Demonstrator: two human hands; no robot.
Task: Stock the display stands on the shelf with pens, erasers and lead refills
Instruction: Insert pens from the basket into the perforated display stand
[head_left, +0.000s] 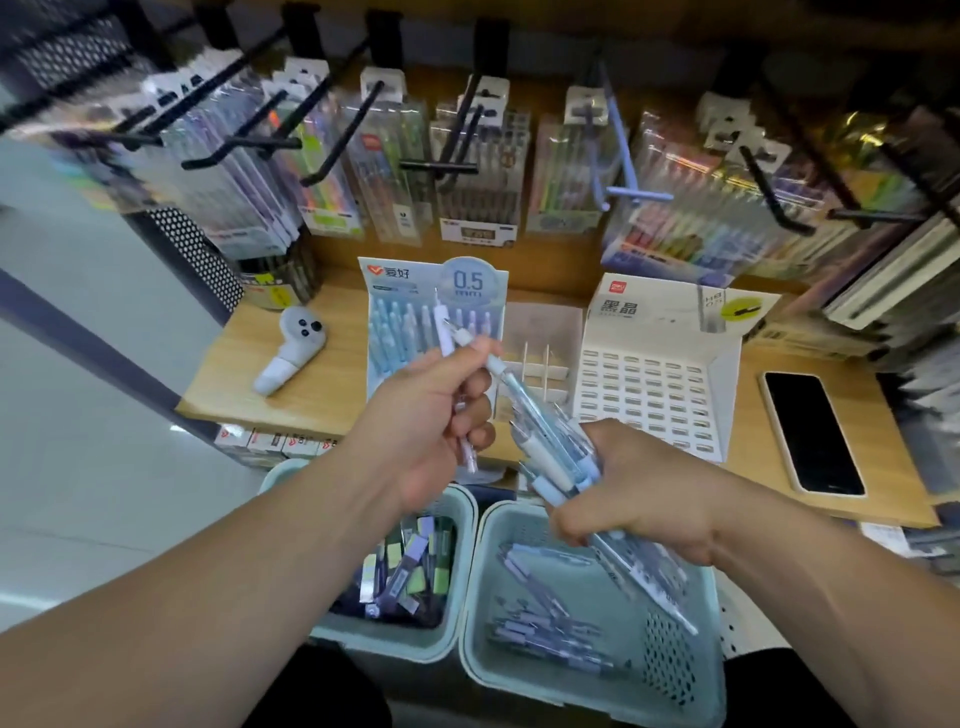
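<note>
Teal basket (675, 670) — loose pens (550, 636) inside

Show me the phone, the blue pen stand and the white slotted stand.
phone (813, 434), head view, middle of its dark screen.
blue pen stand (467, 283), head view, on its 0.5 header card.
white slotted stand (644, 400), head view, on its slot grid.

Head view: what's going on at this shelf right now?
A person is stocking pens. The right hand grips a bundle of pale blue pens above the right basket, which holds more. The left hand holds a couple of single pens, raised in front of the partly filled 0.5 mm pen stand. The divided stand and the slotted refill stand beside it look empty.
</note>
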